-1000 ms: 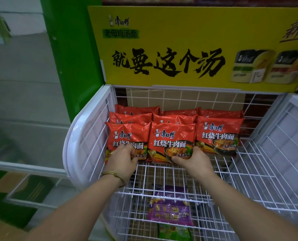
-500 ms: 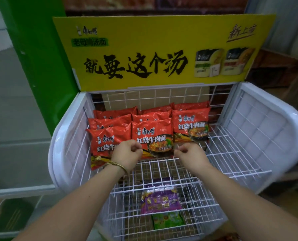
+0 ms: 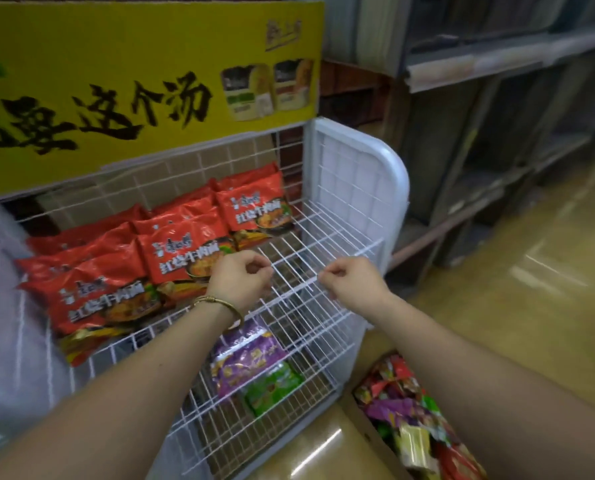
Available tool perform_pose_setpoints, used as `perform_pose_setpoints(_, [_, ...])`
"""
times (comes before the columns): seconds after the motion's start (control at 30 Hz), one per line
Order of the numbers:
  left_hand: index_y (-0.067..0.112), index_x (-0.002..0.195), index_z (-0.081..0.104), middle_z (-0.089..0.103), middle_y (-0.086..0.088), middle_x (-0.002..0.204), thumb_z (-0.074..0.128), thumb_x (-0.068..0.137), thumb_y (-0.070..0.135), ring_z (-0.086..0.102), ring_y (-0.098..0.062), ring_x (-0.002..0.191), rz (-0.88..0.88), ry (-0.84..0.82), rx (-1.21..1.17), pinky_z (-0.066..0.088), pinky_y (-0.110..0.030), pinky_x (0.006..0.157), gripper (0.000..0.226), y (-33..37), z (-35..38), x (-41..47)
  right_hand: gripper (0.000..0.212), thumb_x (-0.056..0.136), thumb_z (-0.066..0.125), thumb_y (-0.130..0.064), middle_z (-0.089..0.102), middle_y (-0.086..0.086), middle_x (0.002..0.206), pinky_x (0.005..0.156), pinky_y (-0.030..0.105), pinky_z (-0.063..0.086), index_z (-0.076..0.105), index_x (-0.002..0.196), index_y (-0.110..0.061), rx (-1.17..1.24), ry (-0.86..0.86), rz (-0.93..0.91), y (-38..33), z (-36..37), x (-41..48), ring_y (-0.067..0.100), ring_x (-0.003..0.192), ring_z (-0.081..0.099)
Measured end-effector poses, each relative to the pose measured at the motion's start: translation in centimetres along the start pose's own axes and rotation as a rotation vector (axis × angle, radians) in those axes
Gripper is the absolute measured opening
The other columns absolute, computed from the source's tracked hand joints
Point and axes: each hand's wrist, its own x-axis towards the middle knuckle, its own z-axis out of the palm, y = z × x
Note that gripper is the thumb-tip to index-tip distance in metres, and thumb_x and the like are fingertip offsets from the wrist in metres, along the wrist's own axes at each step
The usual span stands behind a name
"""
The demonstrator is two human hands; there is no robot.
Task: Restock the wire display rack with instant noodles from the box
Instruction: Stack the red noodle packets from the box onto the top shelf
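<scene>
1. The left hand (image 3: 239, 277) is curled into a loose fist and holds nothing. A second ago its fingers lay on the front red noodle packets (image 3: 185, 251); now it has lifted off them and hangs at their lower right edge.
2. The right hand (image 3: 353, 284) is curled and empty in the same way. It has drawn back from the packets to hover over the bare wire shelf (image 3: 327, 233) in the middle of the frame.
3. The red packets stay in overlapping rows on the left and centre of the shelf, so that batch looks placed and straightened.
4. The right part of the wire rack (image 3: 356, 188) has no packets, so there is room for more.
5. Below, on a lower shelf, lie a purple packet (image 3: 244, 362) and a green packet (image 3: 272, 388).
6. The view has swung right, and the box (image 3: 407, 420) of mixed packets now shows on the floor at the lower right of the frame.
7. My judgement is that the placing step is finished and the next reach goes down to the box for fresh stock.
</scene>
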Motion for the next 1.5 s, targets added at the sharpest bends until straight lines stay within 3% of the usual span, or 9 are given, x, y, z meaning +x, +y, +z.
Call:
perform_pose_setpoints(0.23, [-0.002,0.099,0.064,0.063,-0.017,0.076,0.062,0.091,-0.004,0.064,-0.018,0.062,0.058,-0.267,-0.220,0.061,-0.031,0.060,0.009,3.3,8.3,-1.6,0.013,0.089,0.067,-0.028,0.072,0.002,0.070,0.076,0.038,0.059,0.072,0.081,-0.018,0.039,0.110,0.155,6.7,-4.5,-4.5,0.016,0.068,0.070])
perform_pose_setpoints(0.37, [-0.002,0.100,0.061,0.061,-0.016,0.074,0.061,0.091,-0.004,0.062,-0.022,0.064,0.069,-0.415,-0.215,0.058,-0.031,0.060,0.009,5.2,14.4,-2.5,0.017,0.089,0.069,-0.028,0.066,-0.006,0.061,0.072,0.032,0.054,0.066,0.073,-0.020,0.059,0.229,0.262,11.4,-7.6,-7.3,0.007,0.061,0.064])
perform_pose_setpoints(0.47, [0.005,0.094,0.062,0.062,-0.015,0.073,0.064,0.090,-0.001,0.063,-0.027,0.070,0.083,-0.499,-0.144,0.058,-0.037,0.064,0.007,6.2,18.7,-3.5,0.021,0.091,0.068,-0.026,0.071,0.006,0.075,0.076,0.041,0.056,0.062,0.071,-0.022,0.118,0.290,0.353,15.3,-9.6,-9.6,0.023,0.077,0.069])
perform_pose_setpoints(0.57, [0.011,0.086,0.061,0.062,-0.015,0.075,0.065,0.090,0.002,0.064,-0.030,0.072,0.071,-0.566,-0.064,0.058,-0.046,0.071,0.010,6.9,22.6,-4.8,0.018,0.092,0.067,-0.024,0.070,0.011,0.078,0.065,0.035,0.054,0.063,0.075,-0.021,0.166,0.333,0.440,18.8,-11.8,-12.0,0.023,0.071,0.066])
perform_pose_setpoints(0.67, [0.015,0.085,0.063,0.066,-0.015,0.080,0.068,0.089,0.008,0.068,-0.035,0.073,0.073,-0.601,0.009,0.060,-0.048,0.071,0.009,7.4,26.2,-5.9,0.018,0.091,0.067,-0.026,0.072,0.013,0.077,0.065,0.040,0.056,0.066,0.075,-0.018,0.167,0.347,0.515,22.4,-13.8,-14.0,0.024,0.067,0.066])
perform_pose_setpoints(0.83, [0.014,0.098,0.066,0.068,-0.007,0.082,0.067,0.091,0.013,0.067,-0.019,0.068,0.067,-0.667,0.067,0.060,-0.032,0.066,0.007,8.4,31.4,-8.0,0.015,0.091,0.066,-0.028,0.074,0.008,0.077,0.068,0.032,0.056,0.071,0.085,-0.015,0.178,0.342,0.583,27.1,-16.0,-16.2,0.022,0.072,0.070])
perform_pose_setpoints(1.2, [0.016,0.098,0.067,0.071,-0.009,0.090,0.066,0.092,0.018,0.073,-0.021,0.079,0.000,-0.726,0.112,0.061,-0.043,0.074,0.007,6.9,41.7,-9.8,0.016,0.097,0.060,-0.031,0.068,-0.001,0.078,0.059,0.027,0.048,0.067,0.087,-0.021,0.149,0.241,0.631,35.9,-16.4,-16.8,0.012,0.072,0.063])
perform_pose_setpoints(1.33, [0.015,0.103,0.067,0.071,-0.006,0.090,0.066,0.092,0.018,0.073,-0.019,0.080,-0.037,-0.739,0.127,0.061,-0.042,0.075,0.012,4.8,44.6,-9.0,0.022,0.096,0.060,-0.033,0.071,0.003,0.082,0.073,0.035,0.055,0.070,0.084,-0.019,0.132,0.242,0.665,39.5,-15.0,-16.1,0.018,0.079,0.067])
perform_pose_setpoints(1.5, [0.014,0.106,0.067,0.071,-0.004,0.090,0.064,0.093,0.018,0.071,-0.014,0.078,-0.058,-0.756,0.136,0.060,-0.026,0.065,0.014,-0.1,49.6,-7.8,0.019,0.097,0.059,-0.032,0.069,-0.006,0.084,0.074,0.033,0.057,0.064,0.078,-0.030,0.103,0.242,0.679,45.6,-11.4,-14.0,0.010,0.081,0.064])
